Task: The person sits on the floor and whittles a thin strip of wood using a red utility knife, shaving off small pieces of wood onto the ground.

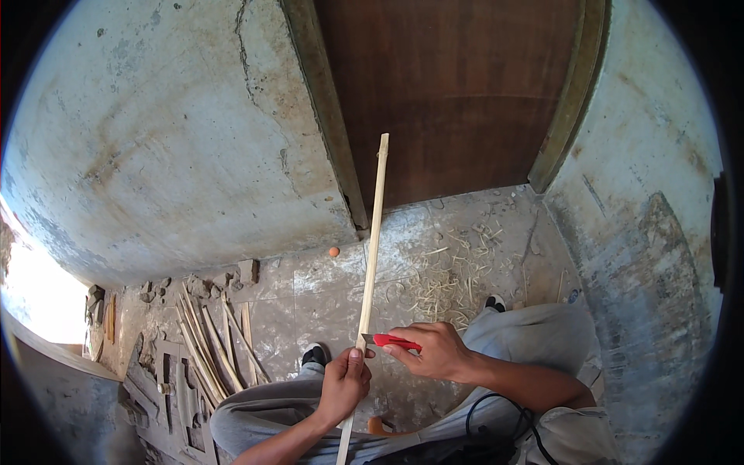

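Observation:
A long pale strip of split bamboo (373,240) runs up and away from my lap, its far end reaching in front of the brown door. My left hand (346,381) is closed around its lower part, thumb on top. Just above that thumb, my right hand (434,350) grips a red-handled utility knife (397,342). The knife's short blade meets the strip close to my left fingers. Below the left hand, the strip's near end passes down between my legs.
Curly shavings (457,279) litter the floor ahead. On the left lie a bundle of bamboo strips (205,341), a grey slotted frame (174,395) and broken stones (203,287). An orange ball-like thing (334,252) sits near the wall. A brown door (457,101) stands ahead between worn walls.

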